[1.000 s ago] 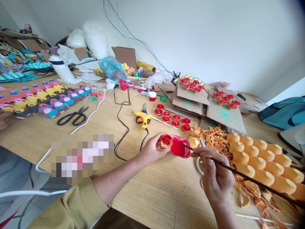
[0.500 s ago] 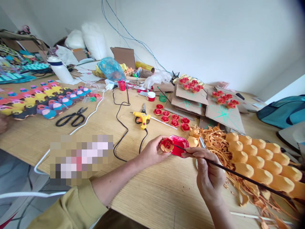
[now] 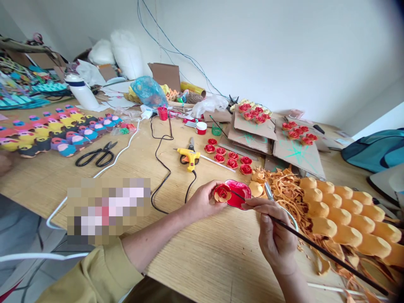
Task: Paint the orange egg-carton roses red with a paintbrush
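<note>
My left hand (image 3: 203, 201) is closed around a small paper rose (image 3: 222, 192), partly painted red with orange edges still showing. My right hand (image 3: 274, 234) pinches a long thin dark paintbrush (image 3: 315, 246); its tip touches the rose. Just behind the rose lies a small dish of red paint (image 3: 238, 194). An unpainted orange rose (image 3: 256, 189) rests right of the dish. Several finished red roses (image 3: 227, 157) lie in rows farther back on the wooden table (image 3: 202, 261).
An orange egg tray (image 3: 344, 214) and orange paper scraps (image 3: 284, 185) fill the right. A yellow glue gun (image 3: 190, 156) with black cord, black scissors (image 3: 96, 154), cardboard sheets (image 3: 277, 141) with more roses and colourful figures (image 3: 59, 132) lie behind. Another person's hand (image 3: 5, 162) shows at far left.
My right hand moved left, taking the brush tip from the red paint dish onto the rose. My left hand with the rose shifted slightly.
</note>
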A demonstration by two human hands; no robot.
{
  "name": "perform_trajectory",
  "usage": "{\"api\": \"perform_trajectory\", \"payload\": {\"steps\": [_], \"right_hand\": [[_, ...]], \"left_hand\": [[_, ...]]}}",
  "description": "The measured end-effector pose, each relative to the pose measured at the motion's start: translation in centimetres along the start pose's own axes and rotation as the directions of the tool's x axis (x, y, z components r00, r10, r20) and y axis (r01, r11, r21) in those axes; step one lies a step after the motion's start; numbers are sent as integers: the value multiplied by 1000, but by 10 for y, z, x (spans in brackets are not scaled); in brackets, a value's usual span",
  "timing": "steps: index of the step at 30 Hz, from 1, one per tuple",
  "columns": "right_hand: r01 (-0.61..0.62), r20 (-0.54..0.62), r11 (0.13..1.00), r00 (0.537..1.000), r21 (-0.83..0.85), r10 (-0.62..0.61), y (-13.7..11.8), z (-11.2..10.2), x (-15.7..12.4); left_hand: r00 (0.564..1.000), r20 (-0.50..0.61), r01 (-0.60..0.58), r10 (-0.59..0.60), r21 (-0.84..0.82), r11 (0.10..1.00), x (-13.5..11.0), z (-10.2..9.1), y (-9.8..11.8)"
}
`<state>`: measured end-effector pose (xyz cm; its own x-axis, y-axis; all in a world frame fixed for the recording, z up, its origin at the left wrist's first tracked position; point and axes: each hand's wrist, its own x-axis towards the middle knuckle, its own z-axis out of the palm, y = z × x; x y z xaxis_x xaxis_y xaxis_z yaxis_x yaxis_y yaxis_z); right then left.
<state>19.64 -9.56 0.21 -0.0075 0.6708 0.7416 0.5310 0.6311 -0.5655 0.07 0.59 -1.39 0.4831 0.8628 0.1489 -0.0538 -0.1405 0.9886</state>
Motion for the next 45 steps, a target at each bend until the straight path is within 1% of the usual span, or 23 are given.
{"api": "perform_trajectory", "payload": {"steps": [3, 7, 9, 12, 15, 19, 23, 25, 30, 33, 39, 45], "right_hand": [[-2, -6, 1000, 1000, 29, 2, 0, 0, 0], [-39, -22, 998, 999, 58, 40, -1, 3, 1], [-51, -38, 998, 998, 44, 53, -1, 3, 2], [-33, -73, 999, 997, 3, 34, -2, 3, 4], [-26, -107, 1000, 994, 12, 27, -3, 2, 4], [-78, -113, 996, 990, 43, 82, -4, 6, 3], [-101, -148, 994, 983, 33, 105, -2, 10, 3], [-94, -146, 995, 985, 15, 95, -2, 9, 4], [-40, -82, 999, 996, -20, 38, -2, 4, 4], [-20, -96, 1000, 995, -5, 20, -1, 3, 3], [-60, -103, 996, 992, 63, 66, 2, 7, 2], [-73, -157, 994, 984, 79, 85, 7, 7, 0]], "left_hand": [[1000, -16, -22, 22, 1, 1000, 0, 0, -3], [999, -23, -42, 42, 8, 999, 0, 0, -5], [999, -22, -44, 44, 4, 999, 0, 0, -5], [999, -7, -36, 36, 0, 999, 0, -1, -6], [999, -14, -31, 31, 5, 1000, 0, -1, -6], [1000, -19, -22, 22, 5, 1000, 0, -1, -5], [1000, 6, -22, 22, -46, 999, 0, -1, -4], [1000, 19, -18, 19, -63, 998, 0, -1, -4], [1000, 7, -11, 11, -51, 999, 1, -1, -3], [1000, -3, -8, 8, -37, 999, 1, 0, -1], [1000, 9, -3, 3, -66, 998, 0, -1, 0], [1000, 22, 0, 1, -51, 999, -1, -2, -1]]}}
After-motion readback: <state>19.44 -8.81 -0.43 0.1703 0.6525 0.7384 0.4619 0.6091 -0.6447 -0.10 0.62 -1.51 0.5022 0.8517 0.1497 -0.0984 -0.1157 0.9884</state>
